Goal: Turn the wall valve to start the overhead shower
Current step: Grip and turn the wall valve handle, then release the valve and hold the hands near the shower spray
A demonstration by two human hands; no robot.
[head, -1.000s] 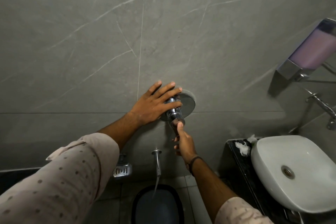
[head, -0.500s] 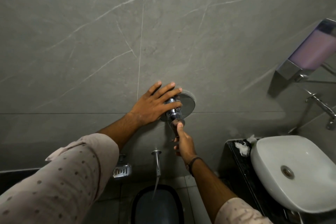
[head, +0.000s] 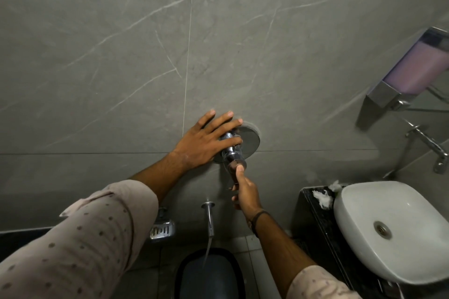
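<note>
Nearest the camera, two dotted sleeves (head: 80,247) reach toward the grey tiled wall (head: 121,56). Taking the wall valve (head: 233,153) as the landmark: below it, a thin stream of water runs from the lower spout (head: 209,218) toward the dark bucket (head: 206,274) on the floor. To the valve's lower right sits the white basin (head: 398,230) on its black counter (head: 315,211); to the upper right, a soap dispenser (head: 413,70) hangs on the side wall.

The right hand (head: 245,192) comes up from below the valve, its thumb pressed on the end of the chrome knob and its fingers curled around the lever under it; the lever itself is mostly hidden. The left hand (head: 206,143) lies open from the valve's left, fingers spread over the chrome body and the round wall plate (head: 250,139), steadying rather than clasping.

By my reading the task is under way but unfinished: both hands are on the valve, yet water leaves the lower spout, and no overhead spray is visible. What seems left is turning or diverting the control until flow moves upward.
</note>
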